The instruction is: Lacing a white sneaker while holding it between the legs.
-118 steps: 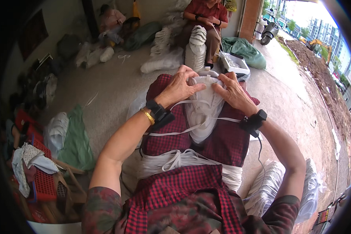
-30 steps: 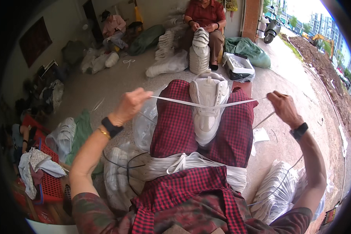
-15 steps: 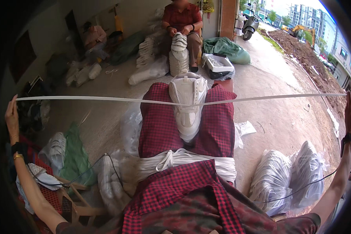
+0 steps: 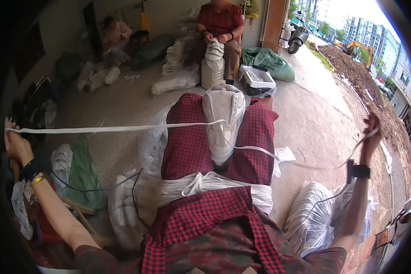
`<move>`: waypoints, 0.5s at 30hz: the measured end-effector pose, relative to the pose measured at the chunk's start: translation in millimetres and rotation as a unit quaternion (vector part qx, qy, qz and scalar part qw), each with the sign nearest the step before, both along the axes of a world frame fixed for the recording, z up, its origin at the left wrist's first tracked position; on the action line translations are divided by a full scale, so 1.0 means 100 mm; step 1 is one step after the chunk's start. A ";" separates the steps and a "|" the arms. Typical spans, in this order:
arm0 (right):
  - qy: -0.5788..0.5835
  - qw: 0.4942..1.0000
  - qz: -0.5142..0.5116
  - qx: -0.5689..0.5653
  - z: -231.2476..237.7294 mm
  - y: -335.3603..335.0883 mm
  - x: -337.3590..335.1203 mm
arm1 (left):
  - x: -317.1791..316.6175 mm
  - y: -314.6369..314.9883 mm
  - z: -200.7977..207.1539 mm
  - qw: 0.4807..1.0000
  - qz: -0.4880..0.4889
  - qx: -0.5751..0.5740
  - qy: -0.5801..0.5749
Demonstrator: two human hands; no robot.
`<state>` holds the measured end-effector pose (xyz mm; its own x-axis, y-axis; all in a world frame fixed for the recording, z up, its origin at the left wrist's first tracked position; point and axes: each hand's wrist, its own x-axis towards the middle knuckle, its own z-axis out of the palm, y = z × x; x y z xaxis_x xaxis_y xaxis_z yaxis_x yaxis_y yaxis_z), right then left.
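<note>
A white high-top shoe [image 4: 220, 107] stands between my knees on the red-and-black checked apron [image 4: 185, 141]. One long white shoelace [image 4: 100, 129] passes through the lower front of its lacing. My left hand [image 4: 17, 141], far out at the left, is closed on one end, and that half runs nearly straight to the shoe. Out at the right, my right hand [image 4: 371, 137] grips the other half, which sags in a loose curve. Across my lap lies a tied bundle of white laces [image 4: 223, 185].
Clear plastic bags of white shoe parts [image 4: 315, 214] stand at my right. A green sack [image 4: 84, 176] and a dark cable [image 4: 91, 187] are at my left. Ahead sits a person in red [image 4: 220, 23] by stacked white uppers [image 4: 212, 68]. A white tray [image 4: 259, 78] stands beside them.
The lace was stretched taut across both sides; now its right half hangs slack. My right hand has moved inward and slightly down, and my left hand has dropped a little.
</note>
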<state>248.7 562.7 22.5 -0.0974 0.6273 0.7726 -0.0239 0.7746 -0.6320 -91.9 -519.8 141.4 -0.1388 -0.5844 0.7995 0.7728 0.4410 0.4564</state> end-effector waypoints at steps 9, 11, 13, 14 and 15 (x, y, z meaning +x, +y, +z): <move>-0.258 0.853 0.454 -0.014 -0.61 -2.53 -1.56 | 0.21 4.71 -1.65 0.890 -0.397 -0.086 -0.209; -0.247 0.835 0.491 -0.023 -0.67 -2.56 -1.74 | 0.43 5.18 -1.79 0.808 -0.493 -0.103 -0.305; -0.294 0.839 0.456 0.028 -0.61 -2.64 -1.80 | 0.49 5.50 -1.98 0.771 -0.542 -0.124 -0.310; -0.288 0.840 0.459 0.031 -0.61 -2.65 -1.82 | 0.49 5.60 -2.05 0.754 -0.564 -0.144 -0.306; -0.292 0.838 0.459 0.033 -0.61 -2.67 -1.83 | 0.48 5.68 -2.09 0.735 -0.585 -0.165 -0.302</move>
<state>65.7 295.4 -38.6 -0.8902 0.0382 0.4540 -0.3302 0.6326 -0.7006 -44.1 48.3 -67.2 -0.7787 0.4289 0.4579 0.4122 -0.2005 0.8888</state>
